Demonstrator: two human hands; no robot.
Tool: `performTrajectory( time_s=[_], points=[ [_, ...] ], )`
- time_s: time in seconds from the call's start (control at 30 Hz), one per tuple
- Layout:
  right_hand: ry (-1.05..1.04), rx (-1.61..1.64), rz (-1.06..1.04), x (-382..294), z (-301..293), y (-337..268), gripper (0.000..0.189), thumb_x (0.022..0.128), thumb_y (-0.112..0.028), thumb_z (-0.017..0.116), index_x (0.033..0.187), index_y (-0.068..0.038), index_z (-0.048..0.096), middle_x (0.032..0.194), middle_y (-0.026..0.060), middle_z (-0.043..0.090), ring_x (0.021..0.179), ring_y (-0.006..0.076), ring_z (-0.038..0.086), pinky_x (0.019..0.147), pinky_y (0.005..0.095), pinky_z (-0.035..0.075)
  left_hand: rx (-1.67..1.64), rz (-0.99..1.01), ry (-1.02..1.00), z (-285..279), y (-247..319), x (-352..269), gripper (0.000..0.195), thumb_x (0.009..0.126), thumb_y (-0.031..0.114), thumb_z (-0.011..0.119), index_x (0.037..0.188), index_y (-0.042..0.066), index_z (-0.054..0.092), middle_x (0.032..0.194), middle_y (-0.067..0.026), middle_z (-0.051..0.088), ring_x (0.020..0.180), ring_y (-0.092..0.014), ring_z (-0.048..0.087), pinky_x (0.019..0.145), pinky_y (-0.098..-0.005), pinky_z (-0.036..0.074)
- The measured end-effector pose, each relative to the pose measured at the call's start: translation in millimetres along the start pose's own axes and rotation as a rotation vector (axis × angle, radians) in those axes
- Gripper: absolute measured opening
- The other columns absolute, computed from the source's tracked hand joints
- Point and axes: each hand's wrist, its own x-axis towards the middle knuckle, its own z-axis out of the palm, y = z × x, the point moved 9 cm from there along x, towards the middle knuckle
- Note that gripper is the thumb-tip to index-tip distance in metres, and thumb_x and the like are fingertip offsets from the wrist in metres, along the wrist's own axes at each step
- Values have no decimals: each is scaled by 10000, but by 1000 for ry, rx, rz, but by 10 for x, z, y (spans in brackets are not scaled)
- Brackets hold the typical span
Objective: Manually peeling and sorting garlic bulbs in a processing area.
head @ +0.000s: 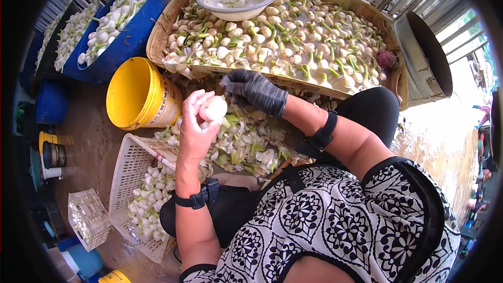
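In my bare left hand (pixel 196 120) is a smooth white garlic bulb (pixel 213 108), its root end up and a short green stem below. My right hand (pixel 255 89), in a dark grey glove, hovers just right of the bulb, apart from it. The gloved fingers are curled and blurred, so I cannot see whether they hold anything. Below both hands lies a heap of peeled garlic skins and leaves (pixel 251 141). Beyond them, a wide tub (pixel 160 39) holds many unpeeled bulbs in water, with a grey-rimmed basin (pixel 204 0) on top holding several bulbs.
A yellow bucket (pixel 129 94) lies tilted left of my hands. Nearer me, a white plastic crate (pixel 123 184) contains cleaned garlic. Blue tubs (pixel 139 19) of garlic stand far left, and a smaller crate (pixel 94 220) stands lower left. A metal drum (pixel 416 63) is at the right.
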Motion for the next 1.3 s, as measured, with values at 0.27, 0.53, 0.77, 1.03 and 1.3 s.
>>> performTrajectory(
  time_s=[0.27,0.53,0.77,1.03,1.3],
  points=[
    [19,-807,-510,-59,182,-399,258,877,-259,613,973,-20,617,833,64,636,717,140,567,677,311,488,277,0,11,23,36,-34,692,732,-72,615,1344,67,324,1232,-153,519,1101,-184,518,913,-300,440],
    [-7,-703,-462,-120,73,-505,218,849,-181,606,1005,-35,648,880,89,679,779,158,632,726,298,506,-162,-20,9,-100,-42,11,480,783,-11,582,1240,10,436,1174,-89,507,1033,-143,516,901,-276,435],
    [-113,-1219,-781,-303,507,-560,186,834,-235,605,897,-60,609,773,156,594,731,368,586,654,433,481,-17,-144,-12,-42,-252,-32,460,725,30,620,1155,24,456,1050,-63,490,908,-128,502,812,-273,435],
    [-179,-1269,-854,-176,411,-538,160,812,-219,589,868,-69,589,731,155,597,675,358,594,605,440,484,309,72,51,69,42,-18,421,724,37,655,1090,65,449,1002,-74,518,836,-179,550,777,-307,469],
    [119,-1014,-625,-36,-71,-363,239,842,-222,576,978,-35,641,800,147,669,742,313,646,698,390,512,-1098,-403,248,-180,-465,-40,498,892,528,465,1122,91,531,1091,-143,607,891,-275,605,792,-382,502]
  ],
)
